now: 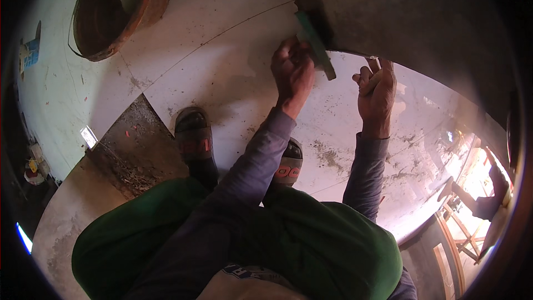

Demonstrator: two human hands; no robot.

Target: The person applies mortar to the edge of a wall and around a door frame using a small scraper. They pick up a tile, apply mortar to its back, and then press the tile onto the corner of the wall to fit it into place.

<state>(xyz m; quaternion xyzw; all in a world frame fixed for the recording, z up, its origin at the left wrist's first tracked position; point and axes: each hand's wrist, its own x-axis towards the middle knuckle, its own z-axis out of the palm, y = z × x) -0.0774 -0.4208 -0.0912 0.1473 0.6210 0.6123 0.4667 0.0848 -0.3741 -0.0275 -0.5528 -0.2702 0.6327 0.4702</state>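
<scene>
My left hand (293, 72) is wrapped round the back of a green plastering float (316, 46), a flat narrow board seen nearly edge-on. The float's face is turned toward a dark grey, cement-like surface (400, 16) at the upper right and looks close against it; whether it touches is hard to see. To the right, my right hand (376, 91) is raised at the lower edge of that surface. Its fingers are curled, with the fingertips up by the edge. Anything inside those fingers is too small or hidden to name.
A round, rust-brown bucket (105, 16) with a wire handle stands at the far left. Pale sheeting (233, 61) smeared with dirt covers the floor, with a rough debris patch (133, 144) beside my sandals (193, 133). Wooden framing (463, 233) stands in bright light at the lower right.
</scene>
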